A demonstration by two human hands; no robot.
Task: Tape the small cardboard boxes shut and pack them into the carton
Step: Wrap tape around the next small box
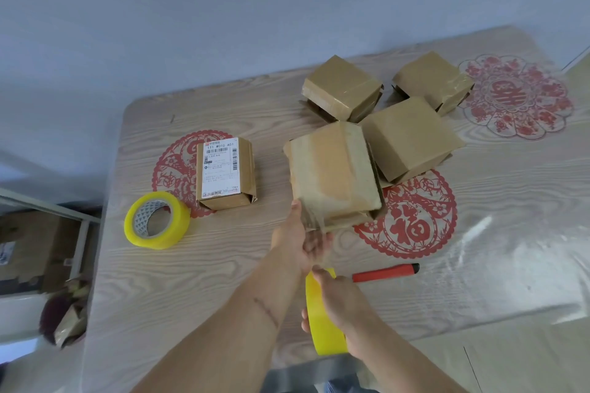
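I am watching the right hand (pixel 338 306) gripping a yellow tape roll (pixel 322 325), pulling a strip taut toward me from the near cardboard box (pixel 332 175). The left hand (pixel 300 239) is pinching that strip just below the box, likely steadying it for tearing. No carton is identifiable.

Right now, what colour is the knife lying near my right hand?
Red with a black tip, utility knife, head view.
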